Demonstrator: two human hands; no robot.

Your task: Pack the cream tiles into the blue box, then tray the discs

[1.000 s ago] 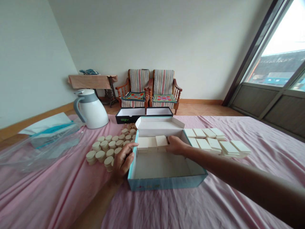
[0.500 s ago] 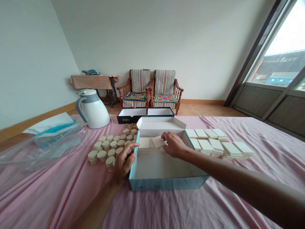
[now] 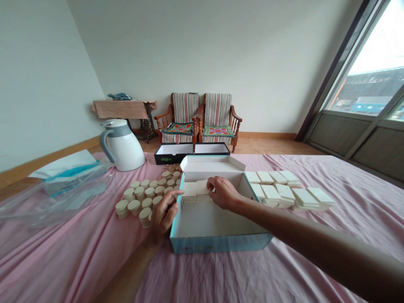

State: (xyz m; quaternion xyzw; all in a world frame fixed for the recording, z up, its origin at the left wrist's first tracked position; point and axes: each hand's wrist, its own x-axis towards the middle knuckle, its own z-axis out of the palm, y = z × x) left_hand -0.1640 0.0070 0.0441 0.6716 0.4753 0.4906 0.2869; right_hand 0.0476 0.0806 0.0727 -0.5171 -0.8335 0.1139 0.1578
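A light blue cardboard box (image 3: 221,244) stands in front of me with its flap lid (image 3: 213,164) raised at the far side. My left hand (image 3: 164,214) is at its left wall, index fingertip over the rim and thumb against the outside. Inside the box my right hand (image 3: 222,192) pinches the right edge of a pale square wooden piece (image 3: 202,187), lying on a stack along the far wall. Next to it on the left is another stack of pale square pieces (image 3: 190,188). My right fingertips are partly hidden.
Left of the box stand several stacks of round wooden discs (image 3: 147,203). Stacks of pale rectangular pieces (image 3: 304,196) lie to the right. Behind are a black open box (image 3: 164,159) and a white jug (image 3: 126,149). Clear plastic packaging (image 3: 78,181) lies on the pink cloth (image 3: 341,244).
My right hand has shifted slightly left, and the tilted square piece now lies flatter, lined up beside the left stack. My left hand stays at the box wall.
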